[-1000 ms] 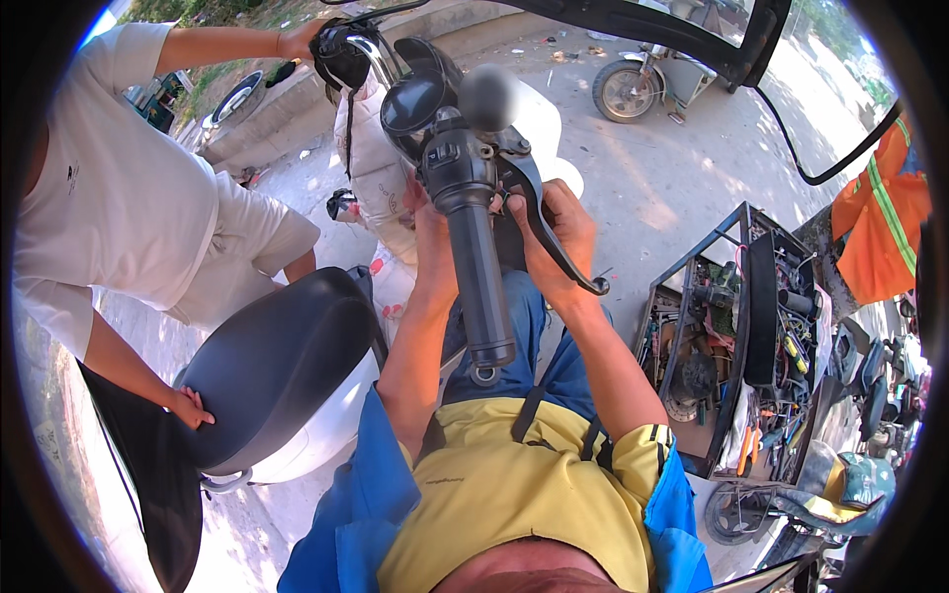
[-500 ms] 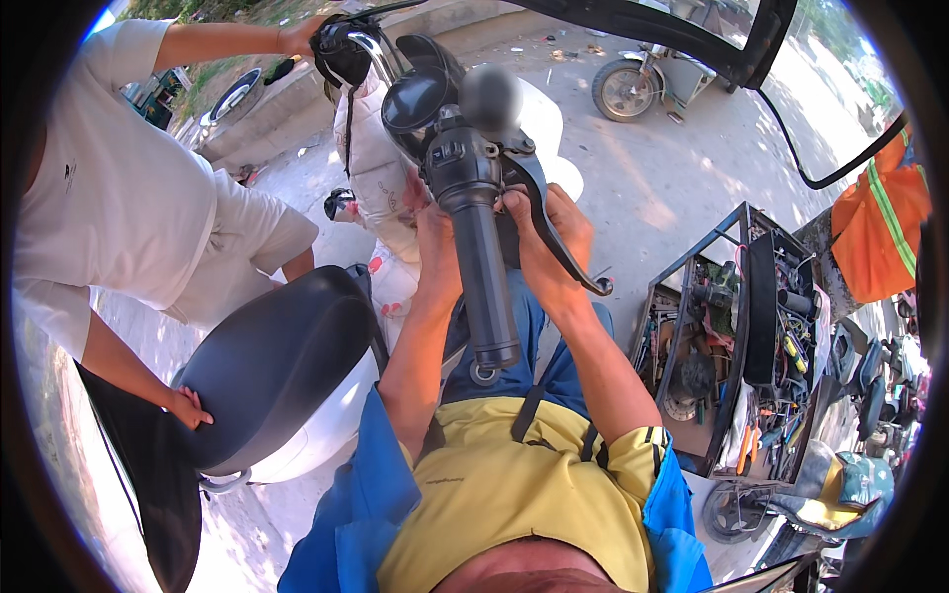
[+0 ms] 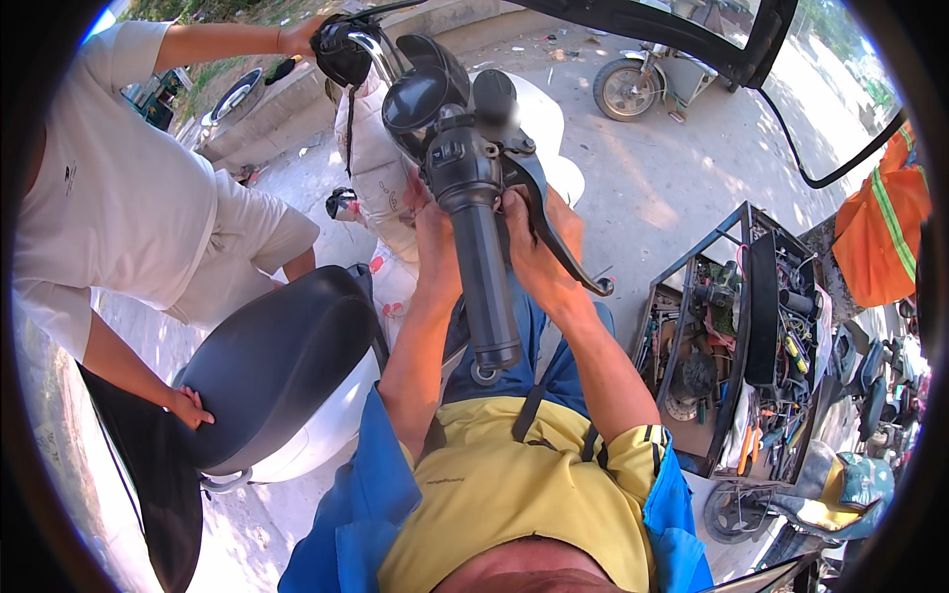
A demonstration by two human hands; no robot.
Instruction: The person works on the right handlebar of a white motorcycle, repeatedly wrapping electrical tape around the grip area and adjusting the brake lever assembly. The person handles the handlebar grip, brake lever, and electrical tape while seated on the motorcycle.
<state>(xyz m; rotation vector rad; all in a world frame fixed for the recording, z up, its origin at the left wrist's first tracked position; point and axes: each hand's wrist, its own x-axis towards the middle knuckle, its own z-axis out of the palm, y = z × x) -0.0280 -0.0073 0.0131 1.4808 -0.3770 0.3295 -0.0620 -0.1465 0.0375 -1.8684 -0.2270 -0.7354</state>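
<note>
In front of me a scooter's black handlebar grip (image 3: 486, 287) points toward my body, with a switch housing (image 3: 462, 163) and a curved black brake lever (image 3: 546, 222) at its far end. My left hand (image 3: 436, 247) is against the left side of the grip, just below the housing; its fingertips are hidden behind it. On the other side, my right hand (image 3: 539, 252) reaches up between grip and lever, thumb bent and fingers curled in behind the lever. What it pinches there is too hidden to name. A round black mirror (image 3: 494, 97) sits beyond the housing.
At left a person in white (image 3: 129, 178) holds the other handlebar end and rests a hand on the black seat (image 3: 282, 361). To the right stands an open toolbox (image 3: 736, 395) full of tools. An orange cloth (image 3: 880, 242) hangs beyond it. A parked three-wheeler's wheel (image 3: 628, 89) is farther off.
My right hand has drawn in slightly, its knuckles turning closer behind the lever. My left hand stays almost where it was, and the other person's hands have not moved.
</note>
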